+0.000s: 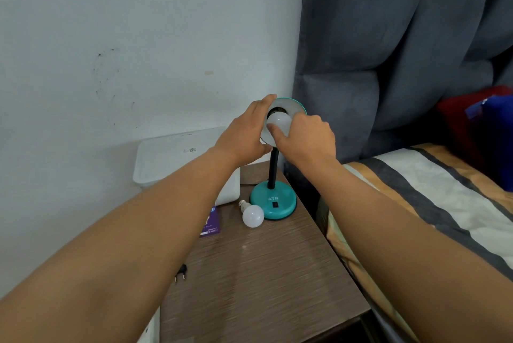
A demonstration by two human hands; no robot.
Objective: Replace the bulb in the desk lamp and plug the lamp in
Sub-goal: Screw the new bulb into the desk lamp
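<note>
A teal desk lamp stands on the brown nightstand (pixel 277 273), its round base (pixel 273 203) marked ATN and its black neck rising to a shade (pixel 294 106) tilted toward me. My left hand (pixel 244 131) grips the shade's left rim. My right hand (pixel 305 137) holds a white bulb (pixel 279 120) sitting at the socket inside the shade. A second white bulb (pixel 252 215) lies on the nightstand just left of the base. The lamp's black plug (pixel 181 272) lies loose near the nightstand's left edge, partly behind my left forearm.
A white plastic box (pixel 172 159) leans against the wall behind the lamp. A purple carton (pixel 212 222) lies left of the spare bulb. A bed with a striped sheet (pixel 430 198) and a grey padded headboard (pixel 388 51) is at the right.
</note>
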